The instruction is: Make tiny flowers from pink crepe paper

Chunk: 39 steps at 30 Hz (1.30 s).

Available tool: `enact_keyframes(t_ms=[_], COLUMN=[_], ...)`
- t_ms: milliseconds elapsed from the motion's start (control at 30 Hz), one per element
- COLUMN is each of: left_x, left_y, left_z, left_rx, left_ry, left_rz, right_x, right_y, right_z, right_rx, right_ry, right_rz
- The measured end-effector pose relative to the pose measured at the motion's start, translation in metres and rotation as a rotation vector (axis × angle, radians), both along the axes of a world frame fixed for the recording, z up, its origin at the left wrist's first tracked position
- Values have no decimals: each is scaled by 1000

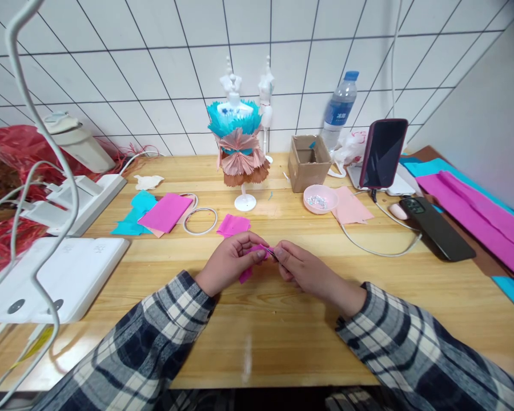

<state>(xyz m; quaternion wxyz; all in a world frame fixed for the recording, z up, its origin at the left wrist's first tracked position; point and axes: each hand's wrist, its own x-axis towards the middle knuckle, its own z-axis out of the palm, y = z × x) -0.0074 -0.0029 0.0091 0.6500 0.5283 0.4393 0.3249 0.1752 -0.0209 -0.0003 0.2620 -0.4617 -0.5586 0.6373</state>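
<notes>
My left hand (pixel 230 260) is closed on a piece of bright pink crepe paper (pixel 245 276), pinched between thumb and fingertips. My right hand (pixel 300 266) grips a small thin metal tool (pixel 269 250); its tip meets the paper at my left fingertips, and its exact kind is hidden by my fingers. Just beyond my hands a second pink paper piece (pixel 233 225) lies flat. Behind it stands a small white mannequin (pixel 244 201) dressed in ruffled turquoise, pale pink and brown paper.
Beyond lie a cardboard box (pixel 309 165), a pink bowl (pixel 321 200) of small shiny pieces, and pale pink paper (pixel 354 205). Phones (pixel 439 231) and cables sit right, near long paper strips (pixel 482 217). Folded paper (pixel 166 212), a cable coil and a white power strip (pixel 89 200) are left.
</notes>
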Motion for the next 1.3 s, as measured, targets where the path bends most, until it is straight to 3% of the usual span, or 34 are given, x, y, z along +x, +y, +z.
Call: enact_keyframes(t_ms=[200,867,1133,1200,1300], left_x=[1,0,2,0,-10], left_y=[0,1,-1,0,9], left_z=[1,-2,-3,-4,-7], left_rx=[2,-9,19,78,281], left_ry=[-3,-13,37,97,307], left_rz=[12,-118,-106,-63,106], right_x=[-1,-2,-3,-1,5], right_y=[-1,-3,-1,0,4], right_z=[-1,0,0,1,3], right_rx=[-93,-35,-35,-45,37], right_ry=[67,24,16,7,-25], right_rz=[23,18,1,24,23])
